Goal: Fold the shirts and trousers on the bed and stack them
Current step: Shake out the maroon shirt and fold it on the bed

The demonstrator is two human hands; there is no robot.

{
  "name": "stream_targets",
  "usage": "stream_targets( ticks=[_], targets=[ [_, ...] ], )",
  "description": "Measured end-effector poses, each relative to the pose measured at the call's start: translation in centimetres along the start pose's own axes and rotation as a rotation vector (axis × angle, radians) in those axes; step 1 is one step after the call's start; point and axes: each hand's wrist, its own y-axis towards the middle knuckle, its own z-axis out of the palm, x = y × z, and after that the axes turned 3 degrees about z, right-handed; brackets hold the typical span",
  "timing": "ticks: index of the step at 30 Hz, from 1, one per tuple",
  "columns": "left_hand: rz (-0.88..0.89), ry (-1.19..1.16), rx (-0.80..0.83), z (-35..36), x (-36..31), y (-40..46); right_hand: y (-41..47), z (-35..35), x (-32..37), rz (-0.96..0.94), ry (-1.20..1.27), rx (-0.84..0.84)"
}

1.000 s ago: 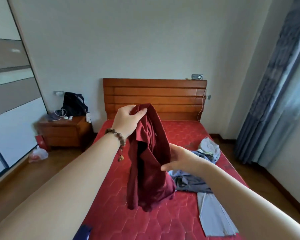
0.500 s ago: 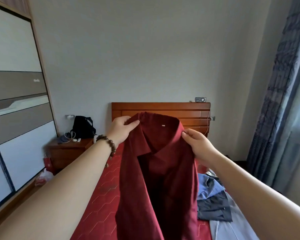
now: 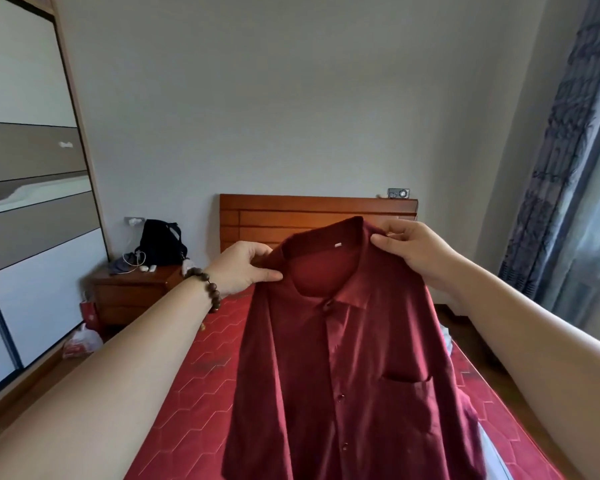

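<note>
Shirt (image 3: 354, 368) now spread wider between both hands, front facing.

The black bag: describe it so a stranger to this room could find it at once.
Start at the wooden headboard and look left to the low wooden nightstand against the wall. The black bag stands upright at the back of its top. It is the only large dark thing there; the cables and small white items in front of it are far smaller.

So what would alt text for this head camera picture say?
Two hands hold up a dark red shirt by its shoulders, left hand and right hand pinching beside the collar, over a red bed with a wooden headboard.
</note>
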Motion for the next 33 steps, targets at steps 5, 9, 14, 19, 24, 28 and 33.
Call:
stream_targets(
  ticks=[5,9,14,19,24,28,33],
  targets=[
    [0.051,0.191,-0.053,1.1,-0.3,0.7,-0.1,-1.2,1.6,-0.013,-0.038,-0.069],
    [0.069,-0.079,-0.101,3.1,-0.7,0.7,-0.1,-2.0,2.7,-0.053,-0.069,-0.158],
    [0.025,-0.317,-0.106,5.5,-0.8,0.7,-0.5,-2.1,3.3,-0.029,-0.113,-0.15],
    [0.095,-0.141,-0.188,6.9,-1.0,1.0,-1.0,-3.2,3.0,-0.022,-0.228,-0.181],
    [0.044,-0.493,0.073,5.4,-1.1,1.3,-1.3,-4.3,2.1,-0.015,-0.191,-0.197],
    [-0.027,-0.575,0.043,5.7,-1.7,2.1,-0.7,-4.8,0.0,0.005,-0.31,-0.328],
    [-0.055,-0.102,-0.407,9.3,-3.0,3.0,-0.7,-1.3,-2.4,0.057,-0.405,-0.485]
  ],
)
